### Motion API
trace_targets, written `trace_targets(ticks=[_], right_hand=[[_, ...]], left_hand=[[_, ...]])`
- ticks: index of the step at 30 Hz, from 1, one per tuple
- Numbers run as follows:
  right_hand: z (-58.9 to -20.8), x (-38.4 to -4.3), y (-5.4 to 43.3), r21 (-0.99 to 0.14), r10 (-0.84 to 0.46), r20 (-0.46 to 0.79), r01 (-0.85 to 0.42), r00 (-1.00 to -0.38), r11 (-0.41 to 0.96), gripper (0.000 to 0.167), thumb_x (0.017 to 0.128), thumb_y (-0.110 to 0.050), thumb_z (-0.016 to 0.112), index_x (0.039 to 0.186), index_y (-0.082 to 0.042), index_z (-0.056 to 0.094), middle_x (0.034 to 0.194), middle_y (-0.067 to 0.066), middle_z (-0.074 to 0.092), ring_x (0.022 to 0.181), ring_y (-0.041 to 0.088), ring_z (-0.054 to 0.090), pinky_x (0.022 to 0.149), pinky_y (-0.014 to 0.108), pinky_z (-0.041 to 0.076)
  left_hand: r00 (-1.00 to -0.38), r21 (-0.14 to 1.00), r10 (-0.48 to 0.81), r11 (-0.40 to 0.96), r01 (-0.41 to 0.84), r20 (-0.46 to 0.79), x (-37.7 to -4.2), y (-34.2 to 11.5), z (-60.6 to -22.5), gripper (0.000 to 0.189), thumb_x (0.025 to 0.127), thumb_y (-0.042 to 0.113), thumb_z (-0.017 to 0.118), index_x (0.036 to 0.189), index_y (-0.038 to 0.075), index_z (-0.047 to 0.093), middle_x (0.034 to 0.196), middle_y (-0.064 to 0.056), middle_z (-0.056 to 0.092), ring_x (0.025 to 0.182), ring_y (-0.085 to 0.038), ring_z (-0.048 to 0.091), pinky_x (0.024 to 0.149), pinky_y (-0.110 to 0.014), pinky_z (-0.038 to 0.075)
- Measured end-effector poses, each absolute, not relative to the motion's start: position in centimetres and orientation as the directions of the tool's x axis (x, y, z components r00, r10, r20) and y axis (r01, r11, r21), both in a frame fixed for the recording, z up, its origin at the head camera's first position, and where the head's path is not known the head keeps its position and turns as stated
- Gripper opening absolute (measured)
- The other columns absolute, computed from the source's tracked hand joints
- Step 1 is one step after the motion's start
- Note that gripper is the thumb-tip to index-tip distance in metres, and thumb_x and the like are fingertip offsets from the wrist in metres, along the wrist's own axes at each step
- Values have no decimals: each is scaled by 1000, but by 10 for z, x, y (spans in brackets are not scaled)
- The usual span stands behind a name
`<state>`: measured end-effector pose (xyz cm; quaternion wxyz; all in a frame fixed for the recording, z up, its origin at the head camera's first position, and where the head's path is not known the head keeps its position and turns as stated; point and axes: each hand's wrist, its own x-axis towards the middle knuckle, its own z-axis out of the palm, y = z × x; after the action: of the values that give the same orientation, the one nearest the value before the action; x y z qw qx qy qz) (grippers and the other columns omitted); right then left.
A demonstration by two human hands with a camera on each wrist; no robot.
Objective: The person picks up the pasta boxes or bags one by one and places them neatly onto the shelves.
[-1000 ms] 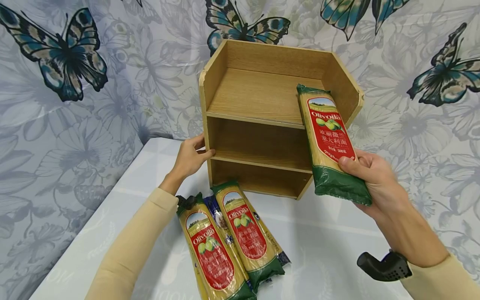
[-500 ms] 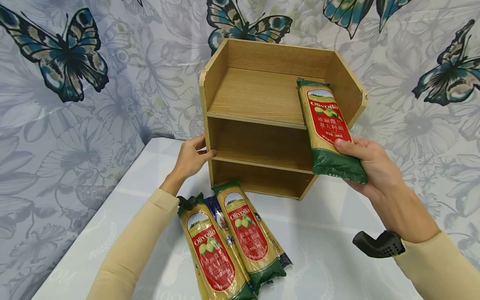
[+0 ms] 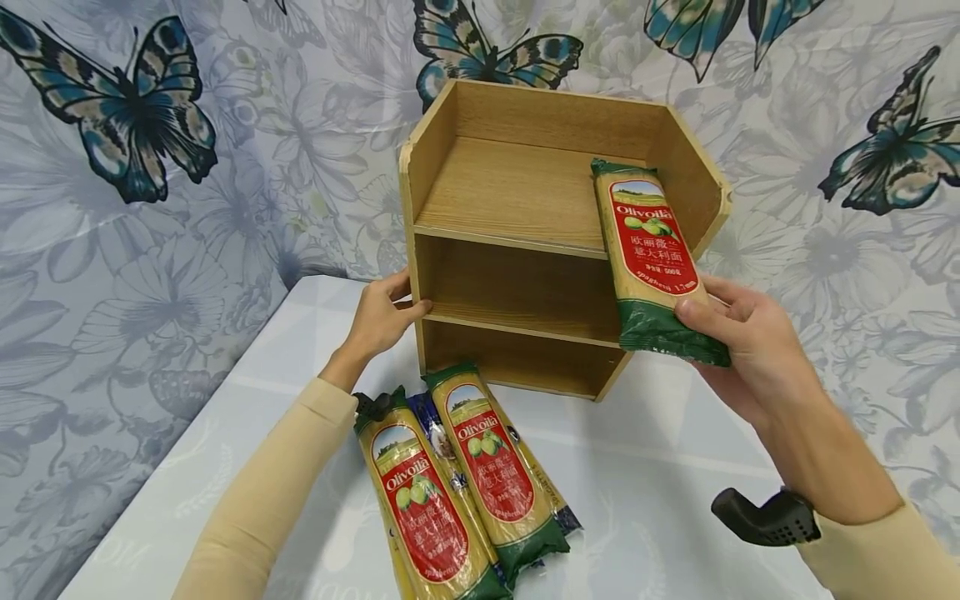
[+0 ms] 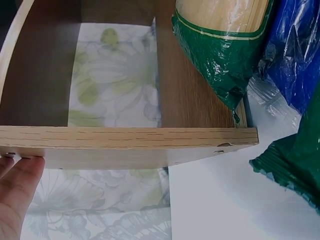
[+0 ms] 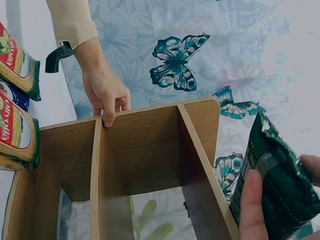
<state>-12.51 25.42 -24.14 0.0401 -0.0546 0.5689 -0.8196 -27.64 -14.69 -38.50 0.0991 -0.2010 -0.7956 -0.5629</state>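
Observation:
My right hand (image 3: 757, 350) grips a spaghetti packet (image 3: 652, 242) by its green lower end, thumb on the front. The packet is tilted, its upper end over the right part of the top board of a wooden shelf unit (image 3: 517, 246). In the right wrist view, the packet's green end (image 5: 275, 185) shows between thumb and fingers. At the unit's left side, my left hand (image 3: 382, 312) holds the side panel, its thumb (image 5: 108, 112) on the front edge by the middle board. Part of its fingers is hidden behind that panel.
Two more green-ended spaghetti packets (image 3: 427, 508) (image 3: 498, 467) lie on blue-and-yellow packets (image 3: 558, 504) on the white table (image 3: 645, 500), before the unit's lower left. A cloth with butterflies (image 3: 285, 167) hangs behind the unit. A black wrist device (image 3: 768, 517) sits on my right wrist.
The packet in my right hand has risen a little and moved slightly left over the shelf unit. My left hand stays on the side panel, and the packets on the table lie as before.

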Motion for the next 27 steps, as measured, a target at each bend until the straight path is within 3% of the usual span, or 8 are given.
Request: trace_targets(ticks=[7, 13, 18, 27], right_hand=[[-244, -103, 246, -960, -93, 219, -197, -971, -200, 62, 96, 11, 61, 152, 1, 38, 139, 15, 57, 102, 24, 69, 72, 42, 64], [-248, -95, 231, -943, 66, 328, -323, -942, 77, 75, 87, 9, 75, 153, 3, 40, 132, 11, 62, 87, 18, 72, 64, 34, 63], [-254, -100, 222, -931, 213, 359, -331, -909, 156, 72, 83, 1, 83, 147, 1, 49, 123, 9, 68, 79, 16, 73, 59, 29, 61], [-257, -125, 217, -945, 377, 317, -255, -870, 204, 64, 80, -12, 89, 135, -4, 55, 123, 13, 65, 76, 16, 70, 53, 26, 60]], left_hand=[[-901, 852, 204, 299, 429, 382, -276, -146, -385, 60, 94, 2, 72, 150, 8, 52, 138, -17, 62, 124, -30, 62, 94, -36, 57], [-904, 853, 196, 304, 424, 380, -276, -145, -386, 59, 94, 2, 72, 150, 8, 52, 138, -17, 62, 125, -31, 61, 95, -39, 57], [-904, 854, 198, 303, 424, 379, -277, -145, -387, 60, 94, 3, 72, 150, 9, 52, 138, -17, 61, 125, -31, 61, 95, -40, 57], [-904, 855, 197, 300, 424, 379, -276, -145, -386, 60, 94, 2, 72, 150, 8, 52, 139, -16, 61, 125, -30, 61, 95, -39, 57]])
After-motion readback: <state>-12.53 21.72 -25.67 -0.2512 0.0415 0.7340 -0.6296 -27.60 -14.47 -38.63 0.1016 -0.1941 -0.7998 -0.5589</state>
